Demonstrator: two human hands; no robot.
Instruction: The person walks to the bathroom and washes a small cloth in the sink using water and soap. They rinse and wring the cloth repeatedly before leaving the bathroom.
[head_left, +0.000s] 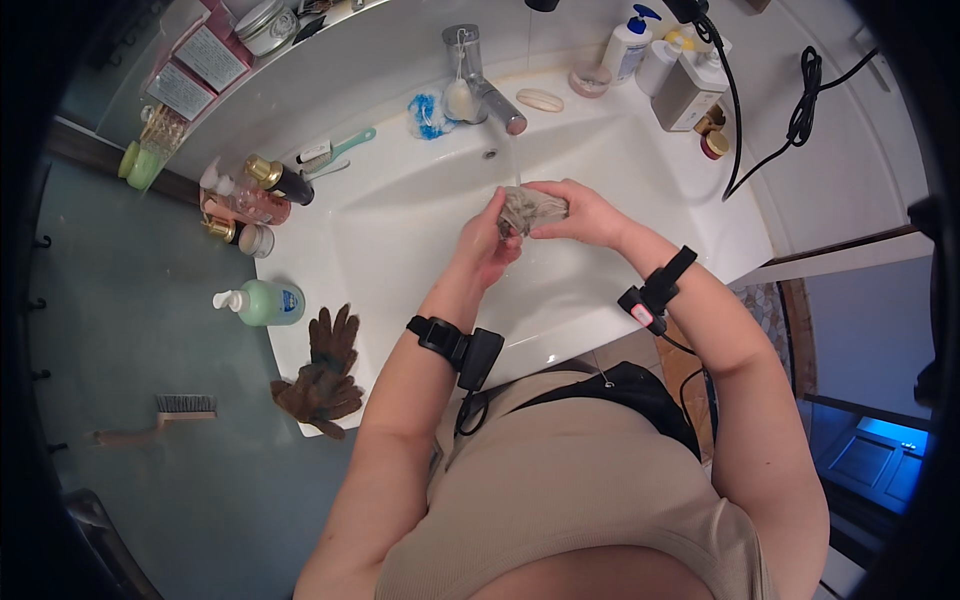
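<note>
A wet, crumpled grey-beige cloth (534, 210) is held over the white washbasin (405, 247). My left hand (484, 240) grips its left side, thumb on top and fingers partly hidden beneath. From the right, my right hand (589, 214) grips the same cloth between thumb and fingers. A thin stream of water (517, 161) runs from the chrome faucet (506, 109) down to the cloth. Both forearms wear black straps with small devices. What the cloth is exactly, I cannot tell.
Brown gloves (326, 375) lie on the basin's left rim beside a green soap bottle (271, 302). Behind the faucet's left side sits a blue-white bath puff (429, 116). A soap bar (540, 100) and pump bottles (682, 90) stand at back right. A black cable (735, 127) hangs there.
</note>
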